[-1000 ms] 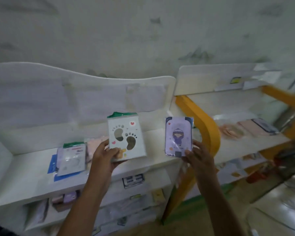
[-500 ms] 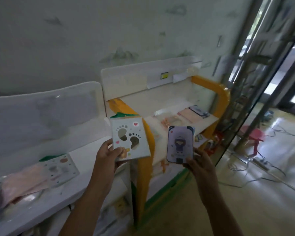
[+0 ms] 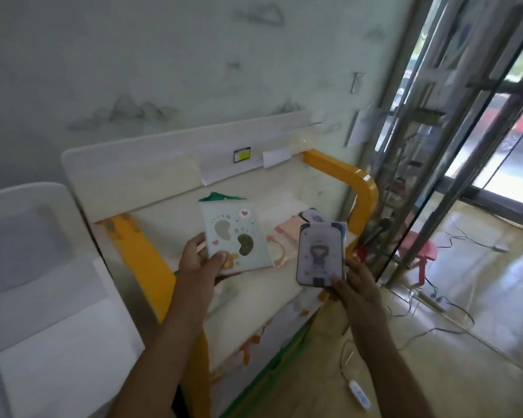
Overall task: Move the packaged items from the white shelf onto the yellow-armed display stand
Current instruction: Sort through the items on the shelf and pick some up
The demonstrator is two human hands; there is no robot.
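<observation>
My left hand (image 3: pixel 200 260) grips the lower left corner of a white footprint package (image 3: pixel 234 236) with a green top, held upright over the yellow-armed display stand (image 3: pixel 357 188). My right hand (image 3: pixel 355 288) pinches the bottom edge of a purple cartoon-figure package (image 3: pixel 320 253), held upright in front of the stand's right side. On the stand's shelf lie a pink package (image 3: pixel 290 229) and a second purple package (image 3: pixel 314 215), partly hidden behind the held ones. The white shelf (image 3: pixel 43 297) sits at the left.
A glass wall with metal frames (image 3: pixel 435 146) stands right of the stand. A pink stool (image 3: pixel 417 251) and cables (image 3: pixel 435 300) lie on the glossy floor. A white cable switch (image 3: pixel 358 396) lies near my right arm. Paper labels (image 3: pixel 242 155) hang on the stand's back panel.
The view has swung right from the white shelf to the yellow-armed stand. Both hands have carried their packages over and in front of the stand's shelf, still gripping them.
</observation>
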